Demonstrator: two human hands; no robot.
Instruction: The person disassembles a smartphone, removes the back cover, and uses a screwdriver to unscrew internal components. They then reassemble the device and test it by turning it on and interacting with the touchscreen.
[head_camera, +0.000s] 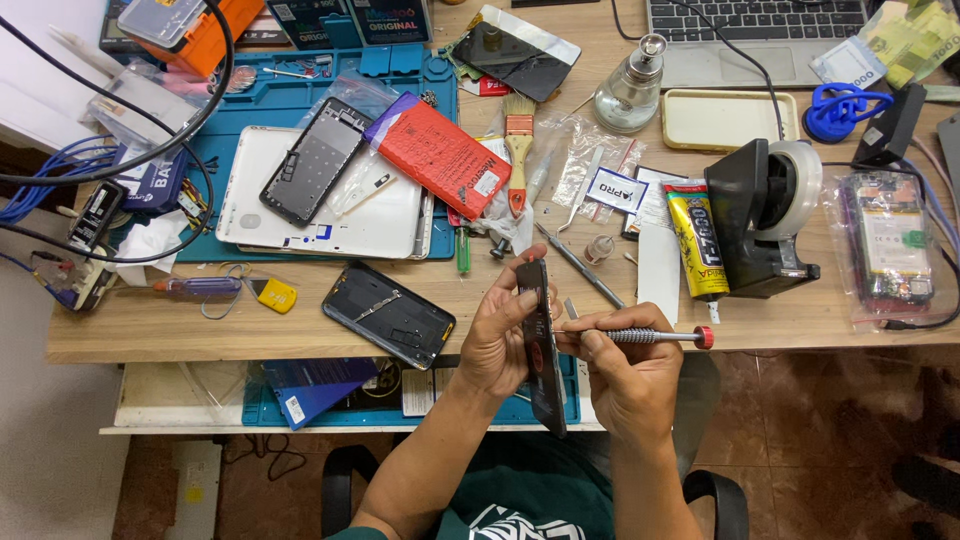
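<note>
Head view: lower centre of frame, left hand (497, 345) grips the phone (540, 345) edge-on, right hand (625, 375) pinches a screwdriver (650, 337) against it; best to keep the tip square and the phone steady

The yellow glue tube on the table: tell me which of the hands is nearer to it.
Right. The right hand with its screwdriver sits just below the yellow glue tube; the left hand, gripping the phone, is farther left.
</note>
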